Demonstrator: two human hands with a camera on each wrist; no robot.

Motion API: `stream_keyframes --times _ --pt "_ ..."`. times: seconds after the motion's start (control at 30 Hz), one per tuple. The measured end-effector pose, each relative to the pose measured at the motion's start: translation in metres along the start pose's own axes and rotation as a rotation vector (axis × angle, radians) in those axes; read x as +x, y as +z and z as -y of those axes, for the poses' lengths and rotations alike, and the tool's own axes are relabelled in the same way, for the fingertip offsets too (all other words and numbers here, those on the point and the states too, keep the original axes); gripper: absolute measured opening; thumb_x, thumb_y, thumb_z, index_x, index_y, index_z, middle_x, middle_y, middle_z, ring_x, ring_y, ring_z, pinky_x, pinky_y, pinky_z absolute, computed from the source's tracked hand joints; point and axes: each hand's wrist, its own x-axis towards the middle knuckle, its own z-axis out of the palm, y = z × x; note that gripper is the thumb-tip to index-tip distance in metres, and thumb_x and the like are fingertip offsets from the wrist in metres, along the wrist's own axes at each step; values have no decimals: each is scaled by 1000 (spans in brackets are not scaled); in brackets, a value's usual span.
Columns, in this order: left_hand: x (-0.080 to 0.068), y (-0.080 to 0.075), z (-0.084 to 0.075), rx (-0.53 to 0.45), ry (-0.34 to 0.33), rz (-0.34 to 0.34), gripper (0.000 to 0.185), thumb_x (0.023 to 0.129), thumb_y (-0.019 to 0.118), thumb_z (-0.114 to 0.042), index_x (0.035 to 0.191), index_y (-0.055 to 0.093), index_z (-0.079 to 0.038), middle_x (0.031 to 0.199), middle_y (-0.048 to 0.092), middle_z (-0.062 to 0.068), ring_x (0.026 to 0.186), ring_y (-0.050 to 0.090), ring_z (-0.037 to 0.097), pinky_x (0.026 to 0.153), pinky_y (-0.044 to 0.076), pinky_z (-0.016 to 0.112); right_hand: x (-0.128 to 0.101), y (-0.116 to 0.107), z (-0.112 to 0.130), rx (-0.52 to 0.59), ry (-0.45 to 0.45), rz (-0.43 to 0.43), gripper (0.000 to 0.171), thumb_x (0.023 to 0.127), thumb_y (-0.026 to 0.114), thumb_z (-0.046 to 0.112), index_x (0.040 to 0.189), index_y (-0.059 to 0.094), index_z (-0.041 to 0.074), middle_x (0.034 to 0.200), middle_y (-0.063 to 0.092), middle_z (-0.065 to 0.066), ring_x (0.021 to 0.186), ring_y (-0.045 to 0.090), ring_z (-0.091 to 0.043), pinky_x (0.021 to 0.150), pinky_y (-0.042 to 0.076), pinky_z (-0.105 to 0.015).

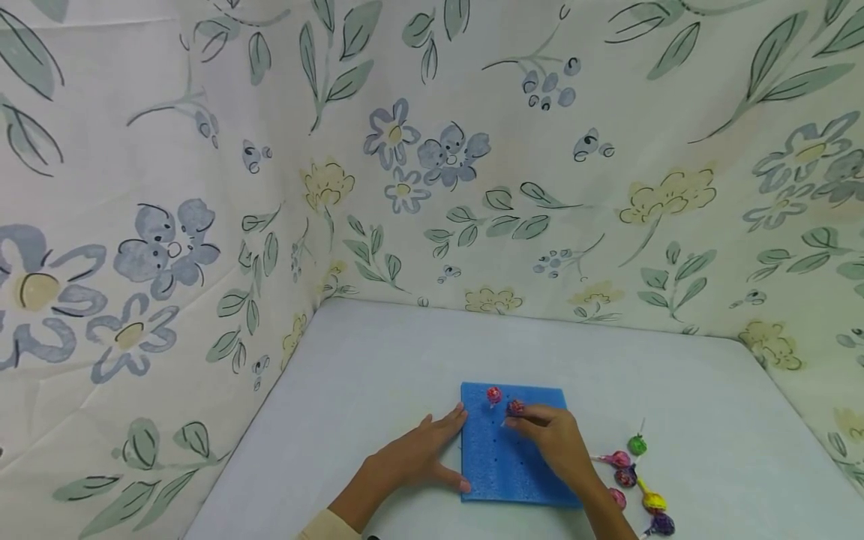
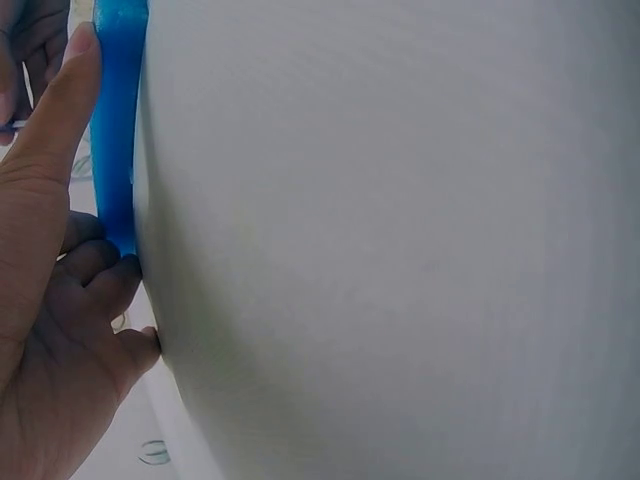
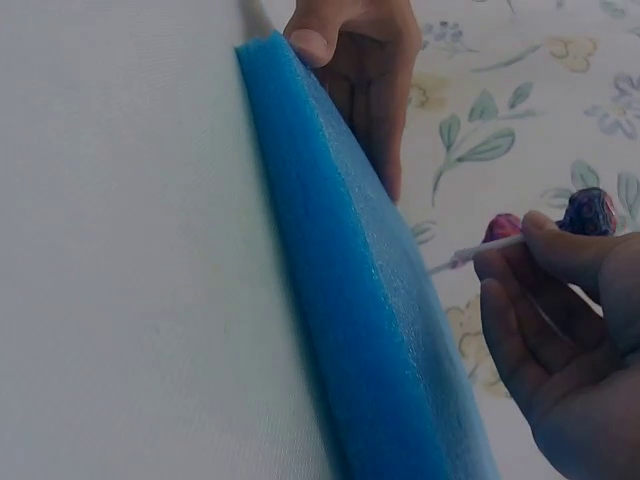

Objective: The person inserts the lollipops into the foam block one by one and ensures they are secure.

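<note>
With the left hand (image 1: 421, 454) pressing flat fingers against the left edge of the blue foam block (image 1: 502, 465), the right hand (image 1: 553, 442) pinches a red lollipop (image 1: 516, 407) over its far rows, and should keep the stick upright above 1 hole.

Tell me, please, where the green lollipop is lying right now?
In the head view, the green lollipop lies on the white table, right of the blue foam board, farthest back among the loose lollipops.

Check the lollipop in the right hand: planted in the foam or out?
Out. The right hand pinches the lollipop by its stick, whose tip shows bare in air beside the blue foam block.
</note>
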Motion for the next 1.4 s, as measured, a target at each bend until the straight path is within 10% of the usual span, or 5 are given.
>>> stream_keyframes --times 0.87,1.17,1.4 --pt "1 1 1 10 12 -9 116 79 83 -68 169 30 -17 177 21 -2 161 27 33 126 31 58 18 23 -5 -61 -9 -13 11 91 82 10 102 85 8 99 82 -5 79 74 -15 69 62 -26" --pt "0 1 0 12 16 -8 114 80 82 -67 169 31 -16 177 21 0 161 27 35 126 30 58 17 26 -7 -175 -15 1 9 93 82 13 102 85 10 107 82 -5 99 75 -20 87 64 -44" --pt "0 1 1 18 24 -14 114 81 82 -68 169 30 -15 177 21 0 161 27 32 127 29 58 17 25 -6 -198 9 22 11 94 81 12 103 85 7 105 82 -6 82 66 -14 70 57 -28"
